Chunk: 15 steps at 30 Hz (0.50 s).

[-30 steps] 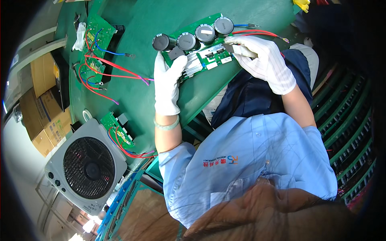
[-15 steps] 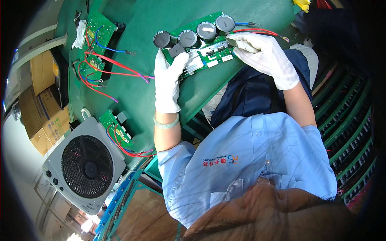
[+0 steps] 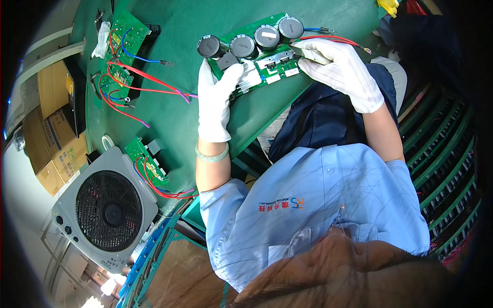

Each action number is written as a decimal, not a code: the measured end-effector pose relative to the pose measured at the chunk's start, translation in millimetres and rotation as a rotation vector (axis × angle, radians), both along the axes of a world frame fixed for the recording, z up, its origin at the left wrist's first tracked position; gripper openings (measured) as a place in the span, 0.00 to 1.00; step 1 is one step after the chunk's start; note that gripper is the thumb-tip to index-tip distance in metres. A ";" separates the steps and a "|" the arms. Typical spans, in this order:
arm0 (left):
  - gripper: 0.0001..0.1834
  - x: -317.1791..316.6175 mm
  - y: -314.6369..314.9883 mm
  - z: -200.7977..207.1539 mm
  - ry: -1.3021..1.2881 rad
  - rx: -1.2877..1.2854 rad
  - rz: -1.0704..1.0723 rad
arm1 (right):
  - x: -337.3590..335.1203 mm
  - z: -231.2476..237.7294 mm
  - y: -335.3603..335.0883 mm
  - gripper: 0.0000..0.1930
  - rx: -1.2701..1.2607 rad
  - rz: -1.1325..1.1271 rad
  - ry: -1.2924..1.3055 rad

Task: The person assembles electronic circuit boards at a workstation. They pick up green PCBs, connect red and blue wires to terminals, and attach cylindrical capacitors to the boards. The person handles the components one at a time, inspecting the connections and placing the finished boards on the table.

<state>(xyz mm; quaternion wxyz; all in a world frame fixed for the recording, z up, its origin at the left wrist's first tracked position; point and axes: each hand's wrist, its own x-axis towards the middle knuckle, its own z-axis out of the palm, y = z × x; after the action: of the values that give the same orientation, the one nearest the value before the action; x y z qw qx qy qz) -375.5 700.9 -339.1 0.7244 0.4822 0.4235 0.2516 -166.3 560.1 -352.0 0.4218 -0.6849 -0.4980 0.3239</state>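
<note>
Between my two gloved hands is a green circuit board (image 3: 251,28) carrying several large black cylindrical capacitors (image 3: 243,46) and a silver finned heat sink (image 3: 249,77). My left hand (image 3: 215,102) grips its left end, thumb on top near the heat sink. At the right end my right hand (image 3: 339,66) has its fingers closed on the board's edge; the fingertips are partly hidden behind it. Red wires (image 3: 334,40) and a blue wire (image 3: 313,29) with metal ring ends reach out from the board's right side.
More green boards (image 3: 126,31) with red and blue wires lie on the green table (image 3: 174,31) to the left. A smaller board (image 3: 136,150) sits near a grey box fan (image 3: 110,210). Cardboard boxes (image 3: 56,138) stand at far left. Green slatted racks (image 3: 441,169) are at right.
The circuit board has shifted very slightly to the right and down in the picture. Both hands keep their hold on it.
</note>
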 end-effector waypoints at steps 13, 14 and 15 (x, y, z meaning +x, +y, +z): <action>0.29 1.7 -8.7 -2.7 -0.078 -0.054 0.065 | -20.0 -3.6 0.1 0.19 0.320 -0.264 -0.295; 0.30 2.7 -10.1 -0.6 -0.077 -0.078 0.070 | -26.5 -1.1 3.2 0.21 0.382 -0.270 -0.319; 0.31 2.6 -10.8 -1.0 -0.061 -0.062 0.070 | -32.9 2.6 5.4 0.22 0.445 -0.279 -0.346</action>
<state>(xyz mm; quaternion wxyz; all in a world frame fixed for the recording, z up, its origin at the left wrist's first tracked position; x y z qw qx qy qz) -373.0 690.1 -340.1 0.7424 0.4365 0.4253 0.2783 -199.2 565.6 -349.3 0.5108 -0.6825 -0.5222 0.0248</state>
